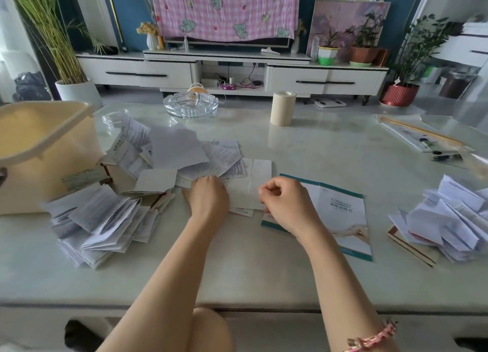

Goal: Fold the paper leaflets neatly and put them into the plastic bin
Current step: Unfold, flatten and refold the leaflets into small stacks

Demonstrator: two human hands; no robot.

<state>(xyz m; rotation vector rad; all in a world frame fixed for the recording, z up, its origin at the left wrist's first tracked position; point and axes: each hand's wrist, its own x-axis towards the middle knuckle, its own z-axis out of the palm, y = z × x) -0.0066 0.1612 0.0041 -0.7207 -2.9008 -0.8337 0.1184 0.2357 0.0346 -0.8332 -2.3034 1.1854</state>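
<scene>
A white creased leaflet [250, 185] lies flat on the table between my hands. My left hand [208, 196] presses down on its left edge with the fingers bent. My right hand [284, 201] has its fingers curled at the leaflet's right edge; whether it pinches the paper I cannot tell. Loose unfolded leaflets [174, 151] are heaped behind the hands. Folded leaflets [105, 225] are piled at the left. The cream plastic bin [52, 151] stands at the far left of the table.
A teal-bordered booklet [340, 211] lies under my right wrist. Another paper pile [449, 219] sits at the right. A glass ashtray [190, 104], a tape roll [282, 108] and a plastic sleeve with pens [422, 137] stand farther back.
</scene>
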